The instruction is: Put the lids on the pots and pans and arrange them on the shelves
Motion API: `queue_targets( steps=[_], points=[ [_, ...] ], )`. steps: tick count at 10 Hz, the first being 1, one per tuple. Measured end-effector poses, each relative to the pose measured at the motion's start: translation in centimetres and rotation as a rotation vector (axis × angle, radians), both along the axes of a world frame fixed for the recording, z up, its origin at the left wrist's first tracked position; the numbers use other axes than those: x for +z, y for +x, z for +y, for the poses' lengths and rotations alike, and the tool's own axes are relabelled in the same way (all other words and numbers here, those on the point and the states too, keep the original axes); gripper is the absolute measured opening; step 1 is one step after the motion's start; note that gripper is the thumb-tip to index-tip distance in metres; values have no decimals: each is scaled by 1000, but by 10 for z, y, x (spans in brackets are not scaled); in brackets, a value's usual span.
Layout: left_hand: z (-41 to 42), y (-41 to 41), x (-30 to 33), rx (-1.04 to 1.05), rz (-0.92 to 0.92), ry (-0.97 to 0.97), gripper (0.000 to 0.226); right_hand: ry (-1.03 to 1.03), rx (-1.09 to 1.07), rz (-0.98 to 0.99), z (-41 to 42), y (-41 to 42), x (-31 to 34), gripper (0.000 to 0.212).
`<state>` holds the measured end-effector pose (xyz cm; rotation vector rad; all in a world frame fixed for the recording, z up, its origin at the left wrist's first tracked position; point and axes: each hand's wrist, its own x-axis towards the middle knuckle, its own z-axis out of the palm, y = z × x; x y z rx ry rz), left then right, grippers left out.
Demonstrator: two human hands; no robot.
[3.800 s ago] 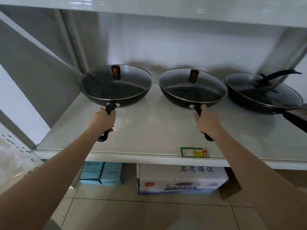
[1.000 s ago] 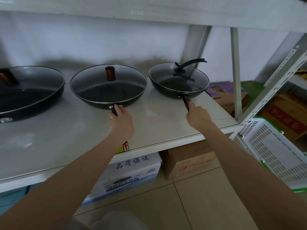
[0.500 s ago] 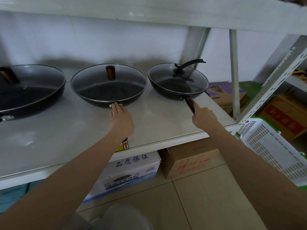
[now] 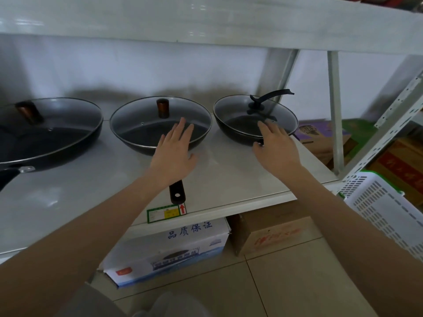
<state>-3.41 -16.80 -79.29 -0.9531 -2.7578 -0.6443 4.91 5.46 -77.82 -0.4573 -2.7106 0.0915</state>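
Note:
Three black pans with glass lids stand in a row on the white shelf. The left pan and the middle pan have lids with brown knobs. The right pan has a lid with a long black curved handle. My left hand hovers with straight spread fingers over the near rim of the middle pan, above its black handle. My right hand is open at the near rim of the right pan and hides that pan's handle. Neither hand holds anything.
A shelf board runs close overhead. A white perforated basket stands at the right beside the shelf post. Cardboard boxes and a white printed box sit on the tiled floor under the shelf.
Both hands have let go of the pan handles and opened, moving forward over the near rims of the middle and right pans. The pans stay where they were.

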Motion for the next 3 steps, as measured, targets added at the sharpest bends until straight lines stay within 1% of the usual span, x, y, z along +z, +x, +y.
queue_targets(
  steps=[1, 2, 3],
  points=[
    [-10, 7, 32, -96, -227, 344, 63, -122, 143, 193, -24, 6, 19, 47],
    [-25, 27, 68, -230, -372, 716, 48, -372, 333, 416, -51, 25, 41, 41],
    [-46, 53, 100, -410, -393, 929, 35, -693, 483, 620, -77, 54, 74, 33]
  ],
)
